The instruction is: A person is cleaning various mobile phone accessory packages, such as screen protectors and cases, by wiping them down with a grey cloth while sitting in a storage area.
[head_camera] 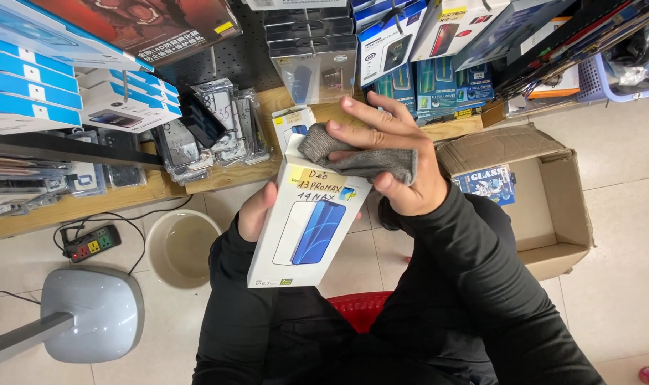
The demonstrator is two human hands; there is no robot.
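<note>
- The left hand (256,210) is closed round the lower left edge of a white box (306,221), holding it tilted over the person's lap.
- The right hand (388,153) presses a grey cloth (360,160) onto the box's top end, fingers curled over it.
- A wooden shelf (135,192) behind carries stacked packets and phone cases.
- On the pale tiled floor (624,271): a bucket (182,246), a power strip (91,242), a fan base (89,314) and an open carton (552,207).

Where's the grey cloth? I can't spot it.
Centre of the head view: the right hand presses the grey cloth onto the white box's top end.
</note>
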